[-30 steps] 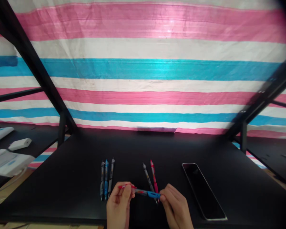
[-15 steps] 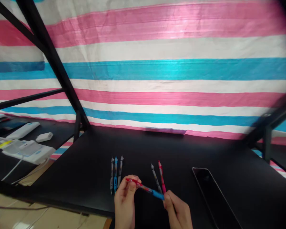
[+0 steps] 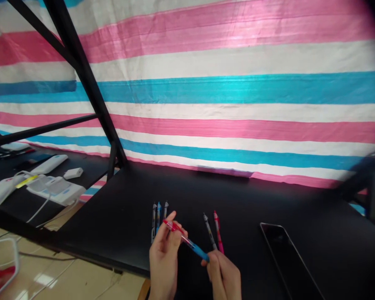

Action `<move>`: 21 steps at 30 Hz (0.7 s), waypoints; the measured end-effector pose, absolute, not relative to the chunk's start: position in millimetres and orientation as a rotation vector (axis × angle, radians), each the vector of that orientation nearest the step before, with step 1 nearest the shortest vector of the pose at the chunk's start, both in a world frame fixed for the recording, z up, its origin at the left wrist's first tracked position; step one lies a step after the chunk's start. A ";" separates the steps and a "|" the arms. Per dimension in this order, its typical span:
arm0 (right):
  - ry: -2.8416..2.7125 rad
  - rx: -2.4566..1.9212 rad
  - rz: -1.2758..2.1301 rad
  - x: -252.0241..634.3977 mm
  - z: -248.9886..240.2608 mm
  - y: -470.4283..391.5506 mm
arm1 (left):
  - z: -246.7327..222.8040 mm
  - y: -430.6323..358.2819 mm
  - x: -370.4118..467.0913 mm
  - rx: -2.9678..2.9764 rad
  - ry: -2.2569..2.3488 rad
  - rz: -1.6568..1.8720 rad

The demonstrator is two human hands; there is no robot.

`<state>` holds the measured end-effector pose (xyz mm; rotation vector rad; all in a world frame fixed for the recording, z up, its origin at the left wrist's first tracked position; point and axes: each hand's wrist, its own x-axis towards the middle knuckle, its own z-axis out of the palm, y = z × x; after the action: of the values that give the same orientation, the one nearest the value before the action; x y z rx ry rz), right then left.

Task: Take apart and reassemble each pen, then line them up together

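Spanning left fingers (image 3: 174, 241) and right fingers (image 3: 215, 261), a red-blue pen (image 3: 194, 247) slants.

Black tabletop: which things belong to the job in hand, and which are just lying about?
Likely belonging:
Slim red-and-blue plastic pen, in the right hand, left hand at its red end
Plastic blue pen, red pen and three greyish pens

Likely just lying about:
Black rectangular phone
White plastic power strip
Small white plastic block
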<state>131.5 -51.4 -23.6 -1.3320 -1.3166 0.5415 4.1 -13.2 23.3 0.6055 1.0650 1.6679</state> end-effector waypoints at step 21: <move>-0.996 -1.260 0.786 137.4 -34.5 -51.2 | 36.3 18.9 -37.0 0.760 0.952 1.661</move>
<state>137.4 -51.2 -34.5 -1.2602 -0.9961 0.7859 -37.0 18.9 36.3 0.7598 0.9516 1.6607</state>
